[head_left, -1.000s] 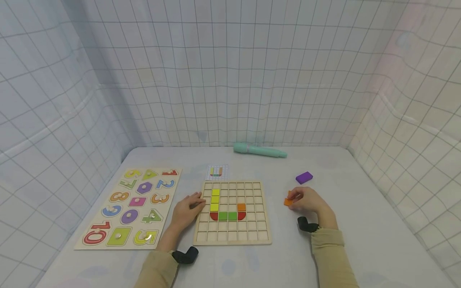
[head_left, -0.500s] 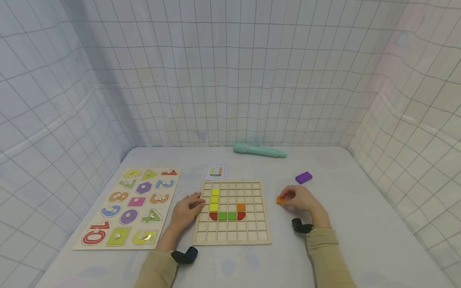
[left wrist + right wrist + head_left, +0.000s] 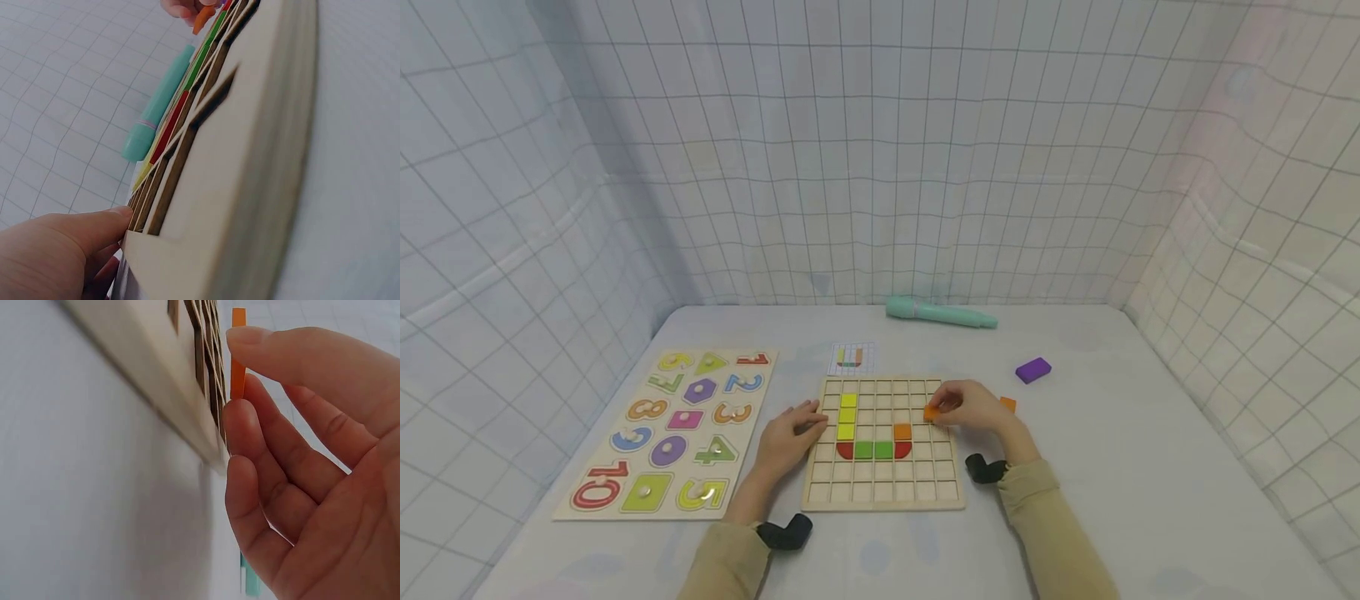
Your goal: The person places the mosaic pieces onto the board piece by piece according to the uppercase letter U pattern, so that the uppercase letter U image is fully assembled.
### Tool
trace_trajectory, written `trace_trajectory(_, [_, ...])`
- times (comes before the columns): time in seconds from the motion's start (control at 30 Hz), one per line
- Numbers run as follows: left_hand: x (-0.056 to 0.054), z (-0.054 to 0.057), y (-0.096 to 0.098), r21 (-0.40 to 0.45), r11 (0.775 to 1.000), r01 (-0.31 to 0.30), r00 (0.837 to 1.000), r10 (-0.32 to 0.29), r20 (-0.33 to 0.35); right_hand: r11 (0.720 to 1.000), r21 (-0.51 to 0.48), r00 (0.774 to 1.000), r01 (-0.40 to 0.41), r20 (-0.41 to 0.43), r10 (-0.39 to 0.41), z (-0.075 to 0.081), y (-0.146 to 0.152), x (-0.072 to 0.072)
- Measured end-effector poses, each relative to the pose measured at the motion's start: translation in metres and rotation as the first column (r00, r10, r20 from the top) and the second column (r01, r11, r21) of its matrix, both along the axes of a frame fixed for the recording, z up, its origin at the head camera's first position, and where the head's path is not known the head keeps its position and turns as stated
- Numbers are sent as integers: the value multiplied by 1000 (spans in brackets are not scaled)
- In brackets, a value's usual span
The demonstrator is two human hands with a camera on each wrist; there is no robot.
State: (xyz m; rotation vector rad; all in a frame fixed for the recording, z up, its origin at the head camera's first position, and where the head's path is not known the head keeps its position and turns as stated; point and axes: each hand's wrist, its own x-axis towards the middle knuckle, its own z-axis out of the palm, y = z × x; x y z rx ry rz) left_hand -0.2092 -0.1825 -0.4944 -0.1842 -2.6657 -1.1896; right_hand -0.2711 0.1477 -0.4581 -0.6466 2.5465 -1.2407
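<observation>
My right hand [image 3: 966, 404] pinches a square orange tile [image 3: 932, 413] between thumb and fingers, over the right part of the wooden grid board [image 3: 883, 504]. The right wrist view shows the orange tile [image 3: 238, 356] edge-on under the thumb. My left hand [image 3: 790, 435] rests at the board's left edge, its thumb [image 3: 103, 226] at the rim in the left wrist view. On the board, three yellow tiles [image 3: 847, 415], a red corner piece [image 3: 846, 451], two green tiles [image 3: 874, 451], another red corner piece [image 3: 903, 451] and an orange tile [image 3: 902, 432] form part of a U.
A second loose orange tile [image 3: 1008, 405] lies behind my right hand, partly hidden. Beyond it is a purple block [image 3: 1033, 370]. A small pattern card [image 3: 852, 359] lies behind the board, a teal wand-shaped object [image 3: 942, 313] farther back, a number-and-shape puzzle [image 3: 666, 433] at left.
My right hand has moved left from the loose tiles to the board, carrying one orange tile and leaving another on the table. My left hand has stayed in place.
</observation>
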Motion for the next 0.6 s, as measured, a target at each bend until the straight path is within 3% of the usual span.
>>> trace_trajectory(0.2, [-1, 1, 0, 3, 1000, 7, 1000, -7, -16, 997, 20, 997, -81, 21, 80, 3, -20, -7])
trace_trajectory(0.4, [-1, 0, 0, -3, 1000, 4, 1000, -4, -3, 987, 54, 989, -148, -11, 149, 2, -33, -13])
trace_trajectory(0.6, [0, 0, 1, 0, 1000, 5, 1000, -5, -1, 984, 84, 986, -158, -47, 162, 1, -41, -13])
